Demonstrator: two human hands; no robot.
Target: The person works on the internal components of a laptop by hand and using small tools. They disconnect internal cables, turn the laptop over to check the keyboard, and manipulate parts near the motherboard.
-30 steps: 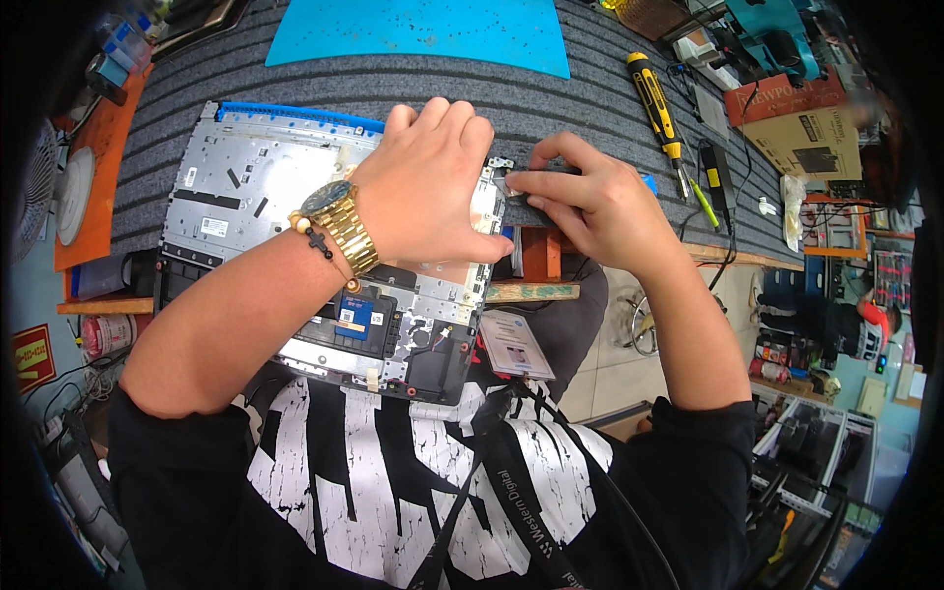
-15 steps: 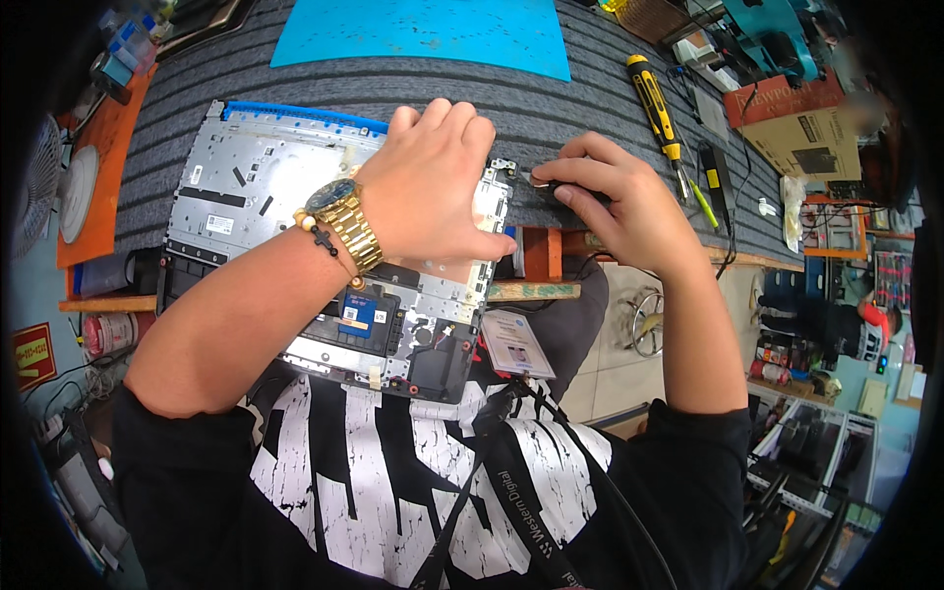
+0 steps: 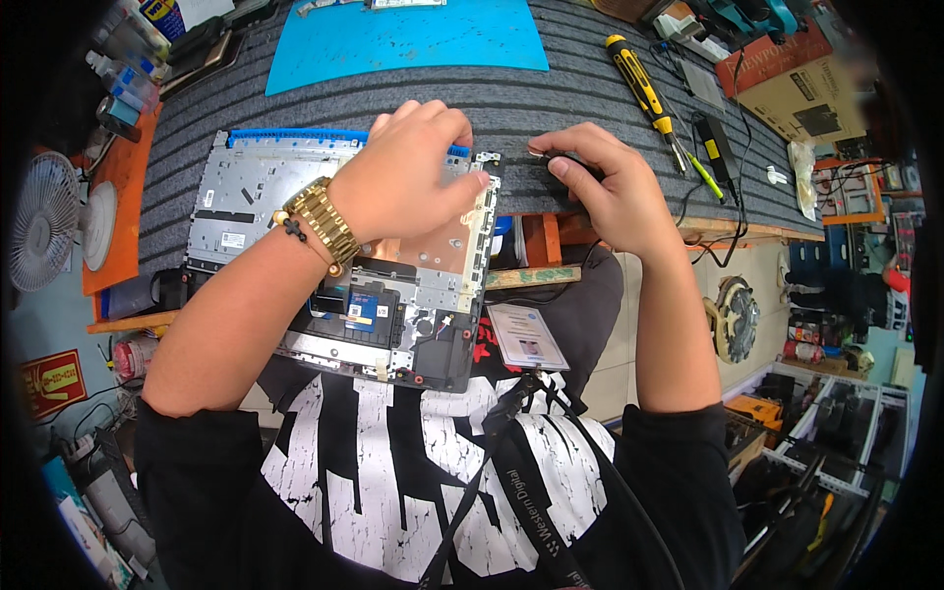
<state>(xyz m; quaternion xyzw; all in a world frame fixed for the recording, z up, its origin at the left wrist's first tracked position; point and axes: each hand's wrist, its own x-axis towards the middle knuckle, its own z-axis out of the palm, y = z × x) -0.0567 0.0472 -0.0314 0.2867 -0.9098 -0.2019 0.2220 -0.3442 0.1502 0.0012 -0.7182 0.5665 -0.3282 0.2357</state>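
Observation:
An opened laptop chassis [image 3: 258, 175], with bare metal, black trim and a blue strip on its far edge, tilts from the bench toward my lap. My left hand [image 3: 405, 182] lies across its far right part, fingers curled over the far edge and thumb near the right side. A blue drive-like part [image 3: 369, 313] shows in the near half. To the right, apart from the chassis, my right hand [image 3: 615, 192] pinches a small dark plug [image 3: 553, 157] with a metallic tip. A dark cable [image 3: 590, 254] hangs below that hand.
A striped grey mat [image 3: 511, 103] covers the bench, with a blue sheet [image 3: 408, 49] at the back. A yellow-black screwdriver [image 3: 639, 84], a green pen-like tool [image 3: 706, 179] and a black adapter [image 3: 715, 147] lie right. A fan [image 3: 46, 221] stands left. A badge [image 3: 528, 337] hangs over my lap.
The view has shifted, showing more at the back of the bench. My left hand has slid slightly toward the chassis's far edge, while my right hand keeps its pinch.

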